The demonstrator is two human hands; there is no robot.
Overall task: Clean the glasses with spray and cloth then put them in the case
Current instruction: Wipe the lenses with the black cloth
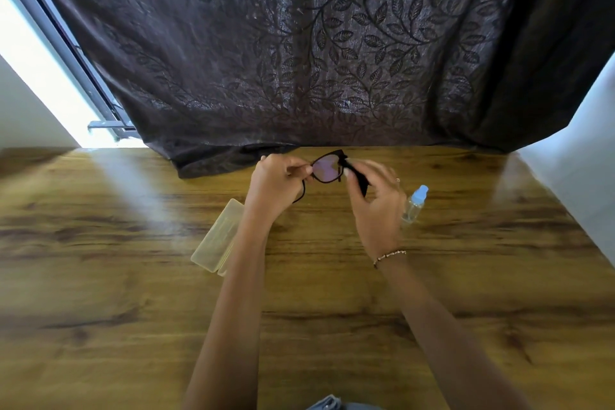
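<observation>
Glasses [327, 167]: dark-framed, were held up above the far middle of the table [133, 309], just in front of the curtain's hem; one lens faced the camera and showed a pinkish tint, and a temple arm curved down behind the left hand.
Left hand [278, 185]: was pinched on the glasses at the left edge of the visible lens, thumb and fingers closed on the frame, forearm reaching in from the bottom of the view.
Right hand [377, 206]: was blurred; its thumb and fingers gripped a cloth at the right side of the frame, with the other fingers loosely spread.
Cloth [357, 178]: dark, was pressed against the right side of the glasses and hung down in a strip below the fingers; I could not tell whether it covered the second lens.
Spray [414, 205]: a small clear bottle with a pale blue cap, stood on the table just right of the right hand, apart from it.
Case [218, 236]: pale yellow and translucent, lay flat on the table left of the left forearm, partly hidden by it; I could not tell whether it was open or closed.
Bracelet [389, 256]: beaded, sat on the right wrist.
Ring [397, 180]: was on a right-hand finger.
Curtain [299, 43]: dark with a leaf pattern, hung behind the table, its hem resting on the far edge.
Window [40, 76]: bright, showed at the left.
</observation>
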